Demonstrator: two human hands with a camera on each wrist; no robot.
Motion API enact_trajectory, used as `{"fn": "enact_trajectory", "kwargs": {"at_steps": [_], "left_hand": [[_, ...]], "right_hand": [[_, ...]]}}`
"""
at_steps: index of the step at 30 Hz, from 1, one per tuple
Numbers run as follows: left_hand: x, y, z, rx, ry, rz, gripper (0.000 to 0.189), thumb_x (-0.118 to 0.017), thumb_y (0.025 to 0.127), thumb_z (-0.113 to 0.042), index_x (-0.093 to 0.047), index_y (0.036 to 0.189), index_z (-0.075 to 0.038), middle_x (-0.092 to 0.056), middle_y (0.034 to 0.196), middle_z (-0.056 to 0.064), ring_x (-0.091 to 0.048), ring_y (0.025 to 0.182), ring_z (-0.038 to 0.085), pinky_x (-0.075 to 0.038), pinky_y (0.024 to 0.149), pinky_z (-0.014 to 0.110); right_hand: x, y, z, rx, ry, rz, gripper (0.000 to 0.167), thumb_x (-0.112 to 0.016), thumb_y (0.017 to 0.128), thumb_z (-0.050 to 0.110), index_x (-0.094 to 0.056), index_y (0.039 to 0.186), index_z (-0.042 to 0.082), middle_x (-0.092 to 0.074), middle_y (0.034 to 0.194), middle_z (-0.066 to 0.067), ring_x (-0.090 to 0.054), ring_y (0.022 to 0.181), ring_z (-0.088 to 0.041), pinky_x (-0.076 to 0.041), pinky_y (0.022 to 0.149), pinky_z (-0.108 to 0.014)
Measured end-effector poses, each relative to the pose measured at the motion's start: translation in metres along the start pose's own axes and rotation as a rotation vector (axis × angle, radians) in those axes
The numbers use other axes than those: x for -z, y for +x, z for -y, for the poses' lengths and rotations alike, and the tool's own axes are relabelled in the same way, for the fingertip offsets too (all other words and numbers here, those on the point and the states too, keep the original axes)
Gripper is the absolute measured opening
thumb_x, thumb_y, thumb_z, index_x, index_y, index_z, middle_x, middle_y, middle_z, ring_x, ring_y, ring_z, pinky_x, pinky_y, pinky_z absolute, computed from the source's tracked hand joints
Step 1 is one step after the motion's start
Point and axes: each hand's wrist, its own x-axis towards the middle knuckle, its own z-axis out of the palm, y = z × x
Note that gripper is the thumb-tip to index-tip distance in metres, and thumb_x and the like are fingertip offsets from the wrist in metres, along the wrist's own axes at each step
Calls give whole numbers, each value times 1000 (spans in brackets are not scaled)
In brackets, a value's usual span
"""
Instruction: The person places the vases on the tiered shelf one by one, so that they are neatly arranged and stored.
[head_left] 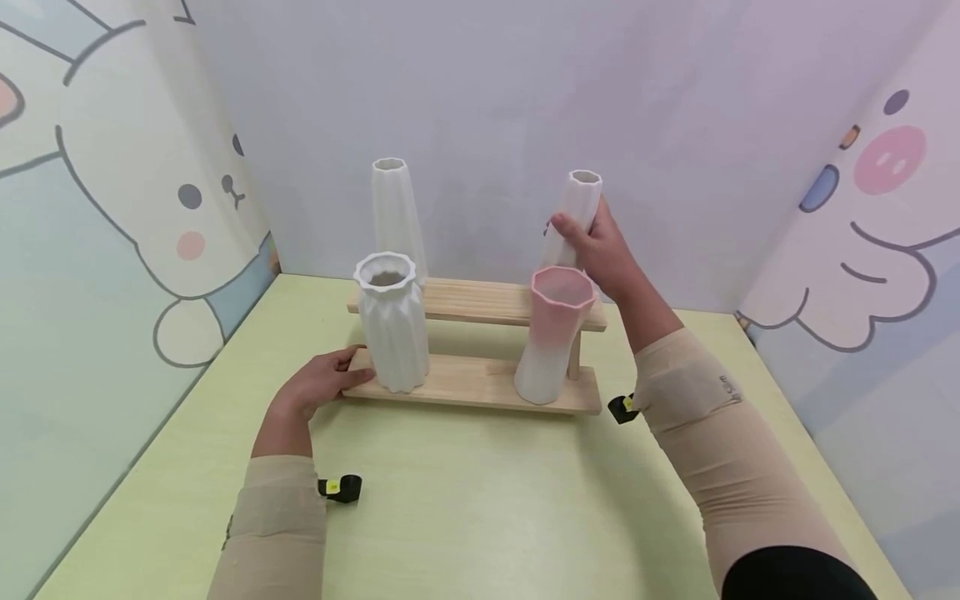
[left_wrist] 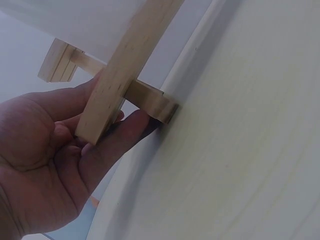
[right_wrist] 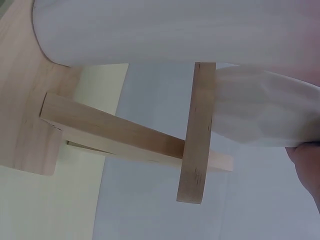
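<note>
A two-tier wooden stand [head_left: 472,381] bears several vases. At its left end, my left hand [head_left: 318,383] grips the lower board [left_wrist: 117,70], thumb on top and fingers beneath. My right hand [head_left: 607,254] is wrapped around a slim white vase [head_left: 582,198] at the right of the upper board [head_left: 476,303]; in the right wrist view, the base of this vase [right_wrist: 265,107] is right at that board [right_wrist: 197,135]. In front of it, a pink-and-white vase [head_left: 553,337] stands on the lower board. A ribbed white vase [head_left: 393,333] stands near my left hand.
Another tall white vase [head_left: 393,204] stands at the upper board's left. Under the stand lies a pale green tabletop [head_left: 465,500]. A plain wall panel [head_left: 480,108] rises behind, with cartoon-printed panels on both sides. Black wrist-camera mounts [head_left: 343,488] stick out from both sleeves.
</note>
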Motion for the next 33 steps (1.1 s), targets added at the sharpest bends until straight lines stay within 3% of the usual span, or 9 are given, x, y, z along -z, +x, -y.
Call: {"fn": "enact_trajectory", "kwargs": {"at_steps": [33], "left_hand": [[-1, 5, -4, 23, -3, 10, 101, -68, 86, -58, -14, 159, -12, -22, 161, 21, -29, 145, 41, -34, 112, 55]], "right_hand": [[-1, -1, -2, -11, 8, -39, 61, -61, 96, 42, -28, 142, 18, -50, 119, -6, -53, 107, -24, -47, 93, -46]]}}
